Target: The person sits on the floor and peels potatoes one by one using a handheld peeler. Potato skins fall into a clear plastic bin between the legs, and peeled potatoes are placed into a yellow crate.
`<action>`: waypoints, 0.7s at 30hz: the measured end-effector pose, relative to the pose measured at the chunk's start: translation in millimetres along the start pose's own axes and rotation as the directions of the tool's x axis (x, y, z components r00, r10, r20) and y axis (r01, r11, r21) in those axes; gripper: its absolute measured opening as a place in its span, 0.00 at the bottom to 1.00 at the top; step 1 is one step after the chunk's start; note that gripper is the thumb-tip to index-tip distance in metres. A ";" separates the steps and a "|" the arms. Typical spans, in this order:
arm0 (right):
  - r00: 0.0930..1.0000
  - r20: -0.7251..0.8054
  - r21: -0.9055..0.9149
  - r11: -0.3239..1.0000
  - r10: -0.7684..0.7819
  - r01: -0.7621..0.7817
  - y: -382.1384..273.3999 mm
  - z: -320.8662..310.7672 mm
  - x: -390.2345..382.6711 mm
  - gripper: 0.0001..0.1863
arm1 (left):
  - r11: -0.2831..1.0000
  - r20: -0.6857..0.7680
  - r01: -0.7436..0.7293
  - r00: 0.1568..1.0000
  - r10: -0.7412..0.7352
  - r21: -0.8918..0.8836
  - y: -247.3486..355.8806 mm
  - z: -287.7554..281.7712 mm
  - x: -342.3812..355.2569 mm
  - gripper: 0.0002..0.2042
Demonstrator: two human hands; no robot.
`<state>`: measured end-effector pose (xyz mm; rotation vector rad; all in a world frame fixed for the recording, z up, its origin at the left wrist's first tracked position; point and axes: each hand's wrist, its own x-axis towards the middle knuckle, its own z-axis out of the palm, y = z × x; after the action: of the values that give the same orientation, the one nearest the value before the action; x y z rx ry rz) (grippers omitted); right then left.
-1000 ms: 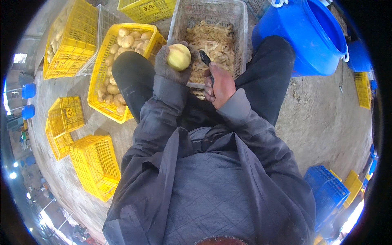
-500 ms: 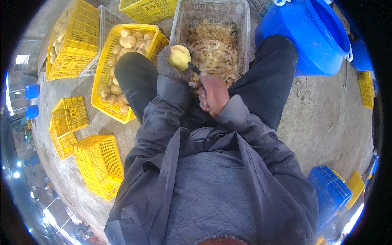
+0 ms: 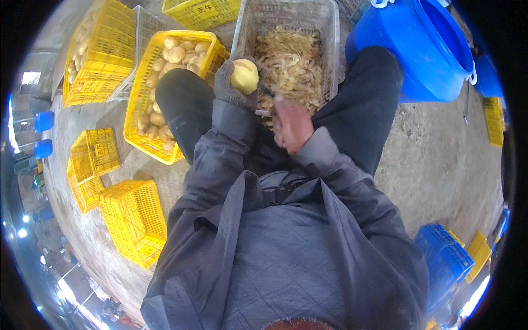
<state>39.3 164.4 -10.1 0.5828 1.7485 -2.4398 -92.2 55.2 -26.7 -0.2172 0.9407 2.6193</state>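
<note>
My left hand, in a grey knit glove, grips a mostly peeled pale potato between my knees. Just below and right of it, my right hand, bare and partly motion-blurred, is closed on a dark-handled peeler, its tip close to the potato. Beyond both hands lies a grey plastic crate holding a heap of peelings. Left of my left knee stands a yellow crate full of unpeeled potatoes.
At upper left are another yellow crate of potatoes and a pale crate behind it. Several yellow crates lie at lower left. A big blue barrel stands right of my right knee, with blue crates at lower right.
My right hand has moved down and slightly right with the peeler, from beside the potato to below it. My left hand has shifted slightly right, still holding the potato.
</note>
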 end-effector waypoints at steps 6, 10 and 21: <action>0.981 -0.077 0.264 0.953 0.177 -0.151 -45.2 -0.3 0.0 0.17 | 0.964 0.093 -0.102 0.992 0.081 0.245 -3.8 20.7 -20.0 0.24; 0.990 -0.109 0.130 0.989 0.087 -0.072 -33.4 -5.5 24.7 0.18 | 0.924 0.208 -0.210 0.967 0.148 0.319 -8.0 19.1 -15.5 0.18; 0.991 0.027 0.146 0.981 0.128 -0.131 -40.2 -12.3 -17.3 0.20 | 0.701 0.176 -0.335 0.940 0.292 0.630 -14.4 11.3 -19.3 0.12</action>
<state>47.0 187.0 28.6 0.6647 1.4818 -2.4891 -69.2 67.5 -21.5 0.2306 1.9433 2.3534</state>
